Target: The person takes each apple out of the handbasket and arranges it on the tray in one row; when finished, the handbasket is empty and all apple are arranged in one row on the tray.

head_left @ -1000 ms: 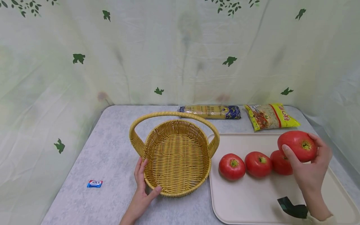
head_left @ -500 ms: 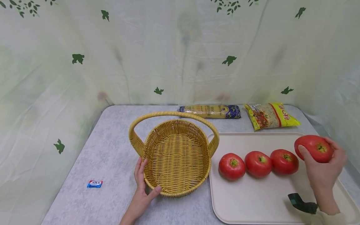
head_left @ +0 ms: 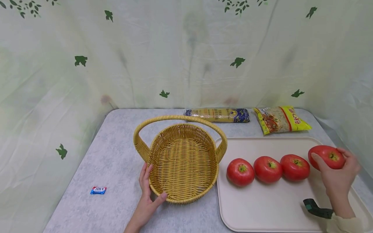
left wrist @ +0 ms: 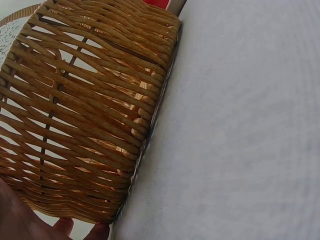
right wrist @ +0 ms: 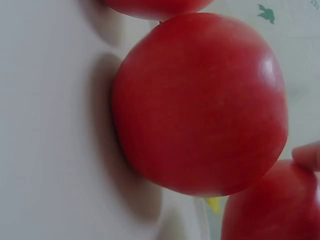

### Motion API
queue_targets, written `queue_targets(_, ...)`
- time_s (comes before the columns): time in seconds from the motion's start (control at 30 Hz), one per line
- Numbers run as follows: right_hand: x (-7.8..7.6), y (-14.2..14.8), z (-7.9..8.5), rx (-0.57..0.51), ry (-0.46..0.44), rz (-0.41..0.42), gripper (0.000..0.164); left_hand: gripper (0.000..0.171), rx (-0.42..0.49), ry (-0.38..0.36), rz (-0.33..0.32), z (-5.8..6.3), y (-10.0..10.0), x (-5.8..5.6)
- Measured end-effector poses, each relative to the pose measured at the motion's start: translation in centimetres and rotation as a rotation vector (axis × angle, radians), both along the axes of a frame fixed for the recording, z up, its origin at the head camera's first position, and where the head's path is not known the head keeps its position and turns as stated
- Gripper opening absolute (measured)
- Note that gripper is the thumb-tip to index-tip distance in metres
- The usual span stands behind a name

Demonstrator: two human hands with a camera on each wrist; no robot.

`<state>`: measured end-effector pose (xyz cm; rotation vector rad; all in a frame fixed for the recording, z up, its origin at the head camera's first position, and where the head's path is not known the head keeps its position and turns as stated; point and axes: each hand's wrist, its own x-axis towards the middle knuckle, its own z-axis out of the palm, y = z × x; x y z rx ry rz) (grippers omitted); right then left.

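My right hand (head_left: 341,173) holds a red apple (head_left: 324,156) between thumb and fingers, low over the right part of the beige tray (head_left: 262,213). It is the rightmost in a row with more red apples, the nearest being another apple (head_left: 295,167) just left of it. In the right wrist view one apple (right wrist: 200,105) fills the middle, and a fingertip touches the held apple (right wrist: 272,205) at lower right. My left hand (head_left: 147,197) rests spread against the near left side of a wicker basket (head_left: 183,168), thumb along its front rim. Nothing lies inside the basket.
Behind the basket lies a pack of dry noodles (head_left: 217,115). A yellow food bag (head_left: 281,120) sits behind the tray. A small blue-and-red wrapped candy (head_left: 98,190) is on the table at left. The basket's tall handle (head_left: 180,118) arches over its far side.
My right hand has carried the apple to the right, then lowered it toward the tray, uncovering the third apple of the row. The left hand and basket have stayed in place.
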<state>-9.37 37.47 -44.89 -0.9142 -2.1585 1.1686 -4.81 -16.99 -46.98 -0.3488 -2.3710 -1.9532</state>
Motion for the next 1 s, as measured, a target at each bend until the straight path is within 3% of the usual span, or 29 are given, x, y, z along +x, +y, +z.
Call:
queue_targets(0.17,0.41,-0.75,0.69,-0.043,-0.07,0.004,0.069,0.093,-0.004,0.004,0.0,-0.08,-0.03,-0.03)
queue_targets(0.53,0.45,-0.54,0.31,-0.061,-0.186,0.011,0.071,0.092,0.004,0.001,-0.001,-0.08,0.01,-0.04)
queue_targets(0.8,0.43,-0.32,0.13,-0.073,-0.215,0.018,0.072,0.092,0.001,0.004,0.0,-0.1,0.0,-0.01)
queue_targets(1.0,0.19,0.08,0.28,-0.06,-0.249,0.072,0.075,0.092,0.005,0.015,-0.002,-0.03,0.02,0.04)
